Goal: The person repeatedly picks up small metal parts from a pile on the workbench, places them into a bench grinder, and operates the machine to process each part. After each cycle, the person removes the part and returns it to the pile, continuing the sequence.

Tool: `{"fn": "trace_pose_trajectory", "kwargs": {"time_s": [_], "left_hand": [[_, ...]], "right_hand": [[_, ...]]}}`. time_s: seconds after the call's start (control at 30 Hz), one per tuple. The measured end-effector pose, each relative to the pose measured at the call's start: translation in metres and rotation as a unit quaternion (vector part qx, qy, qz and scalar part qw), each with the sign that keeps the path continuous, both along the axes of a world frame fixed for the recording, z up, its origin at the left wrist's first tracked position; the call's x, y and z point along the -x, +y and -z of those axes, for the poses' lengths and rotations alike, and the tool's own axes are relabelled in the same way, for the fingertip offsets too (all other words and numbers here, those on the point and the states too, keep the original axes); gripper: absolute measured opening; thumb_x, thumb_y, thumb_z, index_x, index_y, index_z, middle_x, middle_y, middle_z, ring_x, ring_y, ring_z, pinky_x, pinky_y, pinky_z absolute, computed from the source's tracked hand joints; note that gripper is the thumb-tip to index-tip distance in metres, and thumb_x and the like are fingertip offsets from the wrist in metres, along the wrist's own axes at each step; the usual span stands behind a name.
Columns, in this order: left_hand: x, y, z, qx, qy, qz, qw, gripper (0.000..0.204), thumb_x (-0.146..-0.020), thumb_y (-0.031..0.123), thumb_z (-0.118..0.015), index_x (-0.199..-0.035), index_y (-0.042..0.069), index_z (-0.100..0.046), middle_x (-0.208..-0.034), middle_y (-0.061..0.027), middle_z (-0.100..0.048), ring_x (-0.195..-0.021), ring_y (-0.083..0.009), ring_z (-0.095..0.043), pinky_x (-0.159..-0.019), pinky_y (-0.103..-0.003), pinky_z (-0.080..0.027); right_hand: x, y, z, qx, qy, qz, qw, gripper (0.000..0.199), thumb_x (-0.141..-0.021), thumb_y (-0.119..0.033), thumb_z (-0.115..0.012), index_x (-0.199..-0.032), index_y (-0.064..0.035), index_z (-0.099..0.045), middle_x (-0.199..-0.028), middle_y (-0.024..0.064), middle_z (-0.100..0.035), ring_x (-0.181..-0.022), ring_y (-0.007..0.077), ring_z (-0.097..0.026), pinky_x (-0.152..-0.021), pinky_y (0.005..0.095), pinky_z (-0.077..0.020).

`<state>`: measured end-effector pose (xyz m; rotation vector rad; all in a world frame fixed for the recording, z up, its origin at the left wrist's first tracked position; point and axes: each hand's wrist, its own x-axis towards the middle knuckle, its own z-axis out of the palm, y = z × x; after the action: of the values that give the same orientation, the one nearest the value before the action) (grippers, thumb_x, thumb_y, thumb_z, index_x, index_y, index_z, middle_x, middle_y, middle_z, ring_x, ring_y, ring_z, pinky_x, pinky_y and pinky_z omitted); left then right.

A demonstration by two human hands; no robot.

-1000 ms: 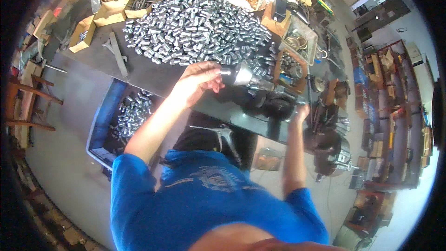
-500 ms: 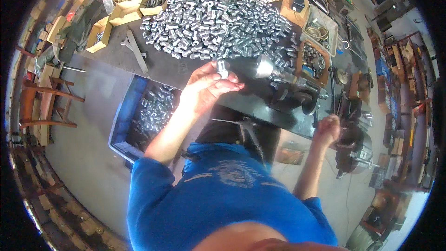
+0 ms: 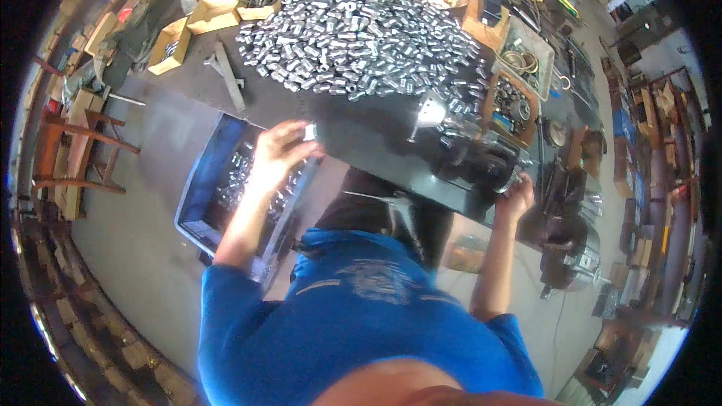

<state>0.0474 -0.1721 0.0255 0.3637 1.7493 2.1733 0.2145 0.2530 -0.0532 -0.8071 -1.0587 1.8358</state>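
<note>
Fitting (image 3: pixel 310 132) pinched in the left hand (image 3: pixel 282 152), near the blue bin (image 3: pixel 200 171).
Similar pieces (image 3: pixel 235 169) lie inside; a larger heap (image 3: pixel 353 45) covers the bench (image 3: pixel 361 129). The right hand (image 3: pixel 517 197) curls at the machine (image 3: pixel 485 162), its grip hard to tell.

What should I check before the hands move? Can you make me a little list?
1. Left hand holds the small metal fitting: ok, it's pinched between thumb and fingers.
2. Right hand is by the right end of the dark metal device: ok.
3. Right hand's grip is firm: cannot tell, the spot is too small and blurry.
4. Flat grey tool is out of the hands' way: ok, it lies on the bench beyond the left hand.
5. Blue bin is uncovered: ok, metal pieces show inside.
</note>
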Motion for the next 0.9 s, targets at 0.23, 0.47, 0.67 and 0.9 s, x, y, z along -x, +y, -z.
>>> {"fn": "trace_pose_trajectory", "kwargs": {"time_s": [0.23,0.47,0.67,0.9], "left_hand": [[-0.005,-0.134,0.124,0.568,0.126,-0.062,0.811,0.028,-0.067,0.01,-0.069,-0.089,-0.006,-0.06,-0.071,-0.0172,-0.063,-0.065,-0.0222,-0.064,-0.061,-0.033,-0.05],[0.013,-0.043,0.047,0.469,0.285,-0.021,0.836,0.022,-0.075,0.007,-0.063,-0.095,-0.002,-0.062,-0.079,-0.0187,-0.063,-0.072,-0.025,-0.065,-0.061,-0.034,-0.049],[0.04,0.147,0.02,0.34,0.495,0.08,0.795,0.018,-0.076,0.009,-0.06,-0.093,0.006,-0.062,-0.078,-0.0137,-0.061,-0.071,-0.0311,-0.062,-0.063,-0.036,-0.05],[0.071,0.215,0.076,0.298,0.553,0.106,0.771,0.005,-0.078,0.016,-0.053,-0.079,0.013,-0.057,-0.064,-0.0097,-0.055,-0.055,-0.0269,-0.055,-0.052,-0.037,-0.045]], "right_hand": [[0.004,-0.011,-0.017,0.017,-0.001,-0.016,1.0,0.015,-0.084,-0.012,-0.044,-0.084,-0.0019,-0.055,-0.06,-0.0029,-0.037,-0.048,0.0042,-0.029,-0.041,0.0193,-0.0213],[0.004,-0.016,-0.025,0.001,0.005,-0.026,1.0,0.014,-0.08,-0.009,-0.043,-0.082,-0.0005,-0.055,-0.06,-0.0008,-0.041,-0.047,0.0053,-0.03,-0.041,0.02,-0.0229],[0.002,-0.013,-0.023,0.014,0.015,-0.013,1.0,0.015,-0.082,-0.013,-0.047,-0.083,-0.0003,-0.054,-0.058,-0.001,-0.042,-0.046,0.0063,-0.031,-0.041,0.021,-0.0238],[0.004,-0.018,-0.02,0.023,0.02,0.0,1.0,0.015,-0.082,-0.009,-0.043,-0.083,0.002,-0.053,-0.06,0.0009,-0.042,-0.045,0.007,-0.032,-0.04,0.0207,-0.0257]]}}
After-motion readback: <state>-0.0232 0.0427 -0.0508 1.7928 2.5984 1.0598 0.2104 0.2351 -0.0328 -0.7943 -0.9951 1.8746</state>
